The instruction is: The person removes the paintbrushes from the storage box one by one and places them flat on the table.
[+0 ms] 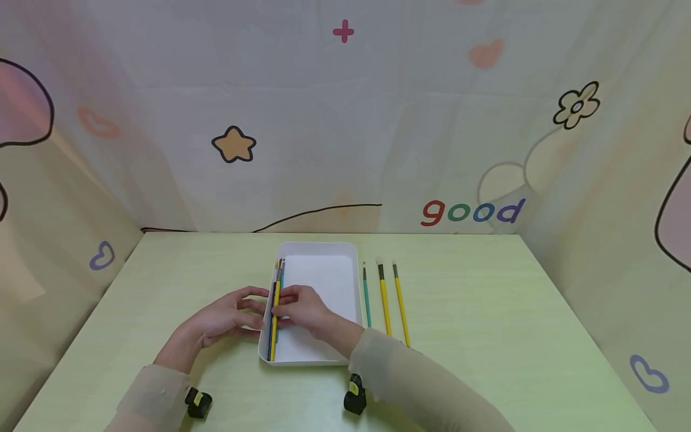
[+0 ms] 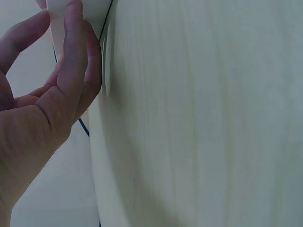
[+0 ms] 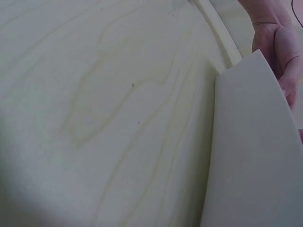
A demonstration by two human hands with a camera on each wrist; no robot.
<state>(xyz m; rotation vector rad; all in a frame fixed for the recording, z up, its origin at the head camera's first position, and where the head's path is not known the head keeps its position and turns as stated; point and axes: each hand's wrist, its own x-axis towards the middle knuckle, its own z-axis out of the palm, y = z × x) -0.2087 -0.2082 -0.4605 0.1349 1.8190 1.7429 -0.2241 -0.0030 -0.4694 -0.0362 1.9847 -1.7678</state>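
Note:
A white tray (image 1: 324, 348) lies on the table, with several paintbrushes side by side along its left wall. My right hand (image 1: 308, 309) reaches into the tray and pinches a yellow paintbrush (image 1: 275, 336) there. Beside that brush lie a dark-blue brush (image 1: 270, 336) and a teal one (image 1: 283, 273), partly covered. Outside the tray, my left hand (image 1: 229, 315) has its fingers loosely bent and spread, tips at the left wall. The left wrist view shows those fingers (image 2: 73, 47) against the tray (image 2: 97, 12). Across the tray wall (image 3: 255, 142), the right wrist view shows my left hand (image 3: 279, 47).
Right of the tray lie a teal paintbrush (image 1: 366, 294) and two yellow paintbrushes (image 1: 384, 294), (image 1: 400, 297), the lower ends near my right sleeve (image 1: 410, 378). A printed curtain (image 1: 324, 150) stands behind the table (image 1: 486, 300). Black wrist cameras (image 1: 354, 396) hang under both wrists.

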